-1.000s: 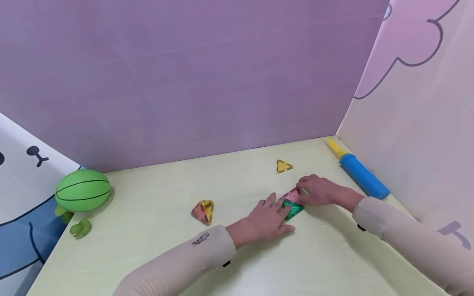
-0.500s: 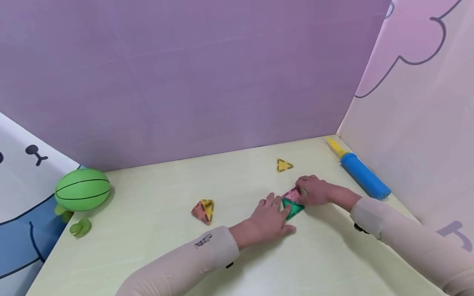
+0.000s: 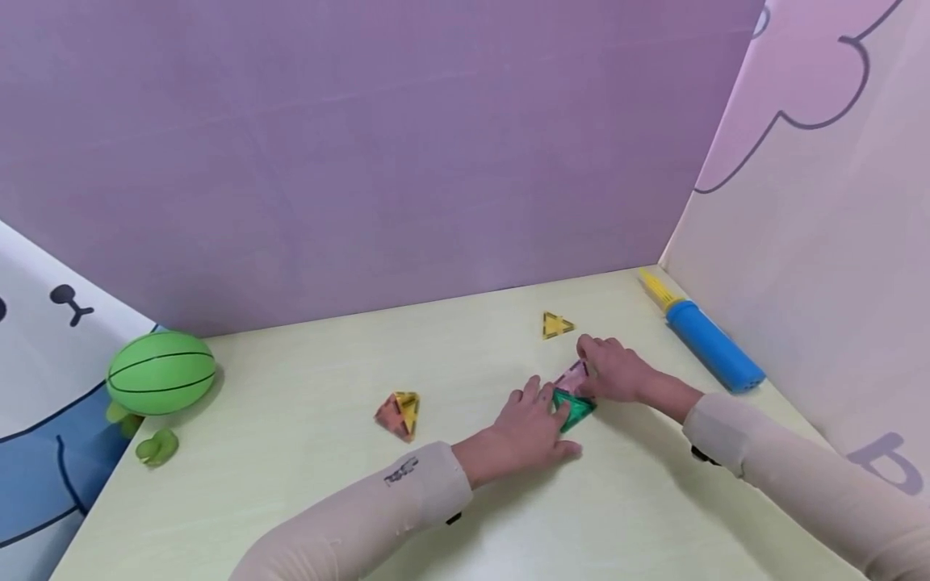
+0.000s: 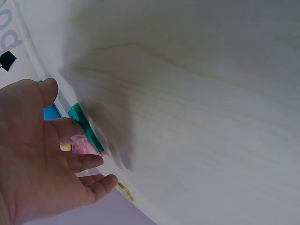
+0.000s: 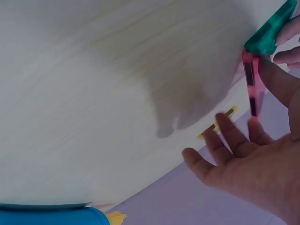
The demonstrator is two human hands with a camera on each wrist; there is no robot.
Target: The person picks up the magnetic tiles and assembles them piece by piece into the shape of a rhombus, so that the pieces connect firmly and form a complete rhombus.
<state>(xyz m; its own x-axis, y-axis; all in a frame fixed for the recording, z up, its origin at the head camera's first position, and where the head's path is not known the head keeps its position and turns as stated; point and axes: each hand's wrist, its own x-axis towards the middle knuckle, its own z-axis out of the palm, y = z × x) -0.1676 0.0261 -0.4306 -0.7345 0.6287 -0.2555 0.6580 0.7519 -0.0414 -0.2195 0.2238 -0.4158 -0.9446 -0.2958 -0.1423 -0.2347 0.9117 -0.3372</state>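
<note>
The green triangular magnetic tile (image 3: pixel 576 410) lies under the fingers of my left hand (image 3: pixel 525 432), which are fairly straight and press at its left side. Along its far edge stands the pink magnetic tile (image 3: pixel 571 378), tilted up from the table. My right hand (image 3: pixel 619 371) pinches that pink tile (image 5: pixel 250 79) between thumb and index finger, with the other fingers spread loosely. In the right wrist view, the green tile (image 5: pixel 269 33) meets the pink one at a corner. A yellow triangular tile (image 3: pixel 556 326) lies flat just beyond my right hand.
A small yellow and orange tile pyramid (image 3: pixel 400 415) stands left of my hands. At the left edge sit a green striped ball (image 3: pixel 163 373) and a small green figure (image 3: pixel 157 447). A blue pump with a yellow nozzle (image 3: pixel 715 347) lies by the right wall.
My right hand has shifted slightly up and left, raising the far side of the pink tile. The left hand stays almost still on the green tile.
</note>
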